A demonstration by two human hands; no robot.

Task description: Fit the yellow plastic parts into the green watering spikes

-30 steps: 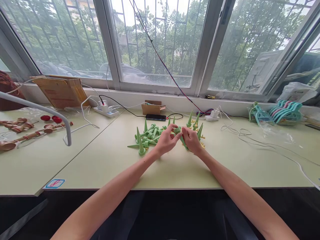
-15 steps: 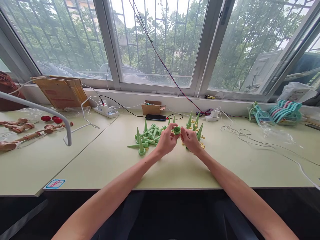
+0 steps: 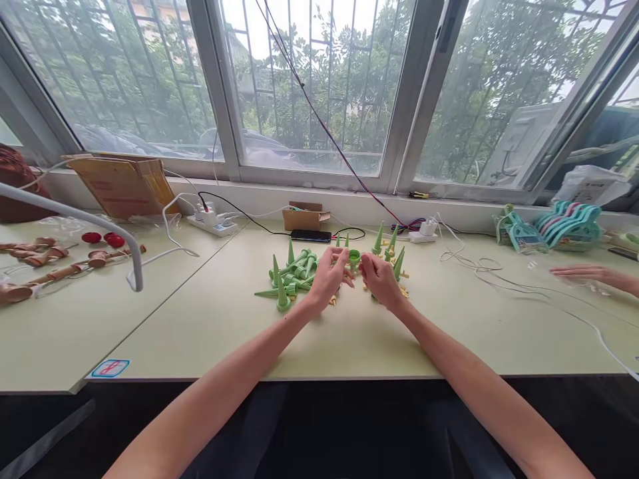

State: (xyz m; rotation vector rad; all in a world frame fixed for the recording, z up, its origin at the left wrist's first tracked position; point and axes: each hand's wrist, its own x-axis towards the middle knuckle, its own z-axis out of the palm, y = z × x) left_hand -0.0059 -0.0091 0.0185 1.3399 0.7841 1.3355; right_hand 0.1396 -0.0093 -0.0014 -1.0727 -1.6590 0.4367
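Over the middle of the table, my right hand (image 3: 380, 279) is closed on a green plastic cone-shaped spike, whose round open cup (image 3: 354, 257) faces up between my hands. Its pointed end is hidden. My left hand (image 3: 328, 278) is just left of the cup, fingers loosely apart, apparently holding nothing. A small yellow piece (image 3: 333, 301) shows below the left hand. Beside that hand lies a pile of green spikes (image 3: 294, 271), some standing point up. Behind my right hand stand several green spikes (image 3: 398, 263) with yellow pieces attached.
A phone (image 3: 311, 235) lies in front of a small cardboard box (image 3: 305, 217). Power strips (image 3: 214, 226) and cables line the window side. Wooden toys (image 3: 70, 269) are at left, teal plastic hangers (image 3: 569, 226) at right. Another person's hand (image 3: 592, 273) reaches in at the right edge.
My left fingers have come off the green cup and spread, the hand moving slightly left and down. My right hand stays nearly still. Another person's hand has appeared at right.
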